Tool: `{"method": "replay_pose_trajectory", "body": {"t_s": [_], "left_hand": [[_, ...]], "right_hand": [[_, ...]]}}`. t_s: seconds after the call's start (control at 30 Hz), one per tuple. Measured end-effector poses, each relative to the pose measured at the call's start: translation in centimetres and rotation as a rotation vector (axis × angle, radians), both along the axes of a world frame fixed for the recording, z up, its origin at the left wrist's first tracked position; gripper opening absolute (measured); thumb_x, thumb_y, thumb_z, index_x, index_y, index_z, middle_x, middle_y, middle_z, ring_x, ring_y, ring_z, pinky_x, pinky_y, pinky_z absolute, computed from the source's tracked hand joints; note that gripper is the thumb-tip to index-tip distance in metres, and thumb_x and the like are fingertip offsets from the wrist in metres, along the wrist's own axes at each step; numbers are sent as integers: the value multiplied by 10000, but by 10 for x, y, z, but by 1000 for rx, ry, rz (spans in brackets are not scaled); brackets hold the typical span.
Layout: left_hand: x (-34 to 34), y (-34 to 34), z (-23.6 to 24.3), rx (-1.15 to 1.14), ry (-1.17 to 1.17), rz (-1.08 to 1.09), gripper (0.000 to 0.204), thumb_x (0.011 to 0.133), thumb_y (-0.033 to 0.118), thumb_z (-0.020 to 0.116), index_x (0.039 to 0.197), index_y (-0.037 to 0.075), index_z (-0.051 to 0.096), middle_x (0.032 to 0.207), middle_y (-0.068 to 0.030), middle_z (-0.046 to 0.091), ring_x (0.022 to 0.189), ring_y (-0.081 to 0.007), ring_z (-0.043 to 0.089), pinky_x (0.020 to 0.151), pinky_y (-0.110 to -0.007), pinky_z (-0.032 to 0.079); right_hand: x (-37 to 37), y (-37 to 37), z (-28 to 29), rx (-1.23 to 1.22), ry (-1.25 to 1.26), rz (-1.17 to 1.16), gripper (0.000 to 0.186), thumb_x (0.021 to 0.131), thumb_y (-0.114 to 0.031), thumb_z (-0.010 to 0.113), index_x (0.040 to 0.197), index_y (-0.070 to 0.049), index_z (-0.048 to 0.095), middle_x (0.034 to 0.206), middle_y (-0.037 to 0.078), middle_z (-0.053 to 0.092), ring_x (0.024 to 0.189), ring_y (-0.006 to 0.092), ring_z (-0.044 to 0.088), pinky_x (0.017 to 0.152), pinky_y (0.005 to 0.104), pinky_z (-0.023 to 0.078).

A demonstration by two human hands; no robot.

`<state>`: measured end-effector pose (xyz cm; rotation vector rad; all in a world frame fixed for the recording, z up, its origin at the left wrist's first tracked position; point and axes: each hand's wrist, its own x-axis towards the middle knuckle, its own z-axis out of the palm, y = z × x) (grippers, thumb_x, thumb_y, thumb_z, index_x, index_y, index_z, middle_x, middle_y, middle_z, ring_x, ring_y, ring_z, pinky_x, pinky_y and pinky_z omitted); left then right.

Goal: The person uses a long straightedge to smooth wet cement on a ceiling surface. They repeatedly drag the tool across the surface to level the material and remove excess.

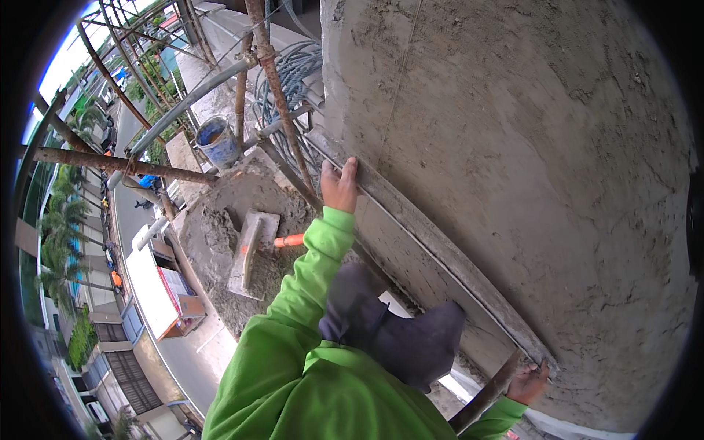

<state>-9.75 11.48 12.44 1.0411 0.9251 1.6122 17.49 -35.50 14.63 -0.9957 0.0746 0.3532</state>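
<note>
- Gripping a long grey straightedge [447, 260], which slants along the wall [528, 147]: left hand [339, 189] near its upper end, thumb and fingers apparently pinching its edge; right hand [528, 381] closed about the lower end, some fingers hidden from me.
- I judge the step in hand to be working the bar over the rough grey coat; the next move calls for even pressure from both hands.
- Just beside the right hand I note a rusty pole [484, 392], and below the bar a dark-trousered leg [411, 334]; both could hamper a downward stroke.
- Left of the leg lies mortar [202, 242], bearing a float [265, 229] and an orange handle [289, 240].
- Beyond stand a bucket [219, 150], coiled rope [293, 70] and scaffold tubes [139, 164].
- Farthest, I see a street [176, 370] far below.
</note>
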Motion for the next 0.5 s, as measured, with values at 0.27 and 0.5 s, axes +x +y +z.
{"method": "replay_pose_trajectory", "body": {"t_s": [0.27,0.5], "left_hand": [[31,23,-70,-239,509,218,355,687,202,559,938,-31,468,837,-256,563,820,-393,550,738,-405,419],[54,15,24,-135,672,324,366,710,205,492,939,-46,354,708,-307,532,713,-469,512,653,-472,403]], "right_hand": [[-5,20,0,-166,151,26,207,817,-220,526,929,-49,494,787,80,554,698,145,568,534,231,474],[15,12,-1,-49,173,71,272,811,-194,524,1023,-31,470,889,94,549,762,170,560,575,225,479]]}}
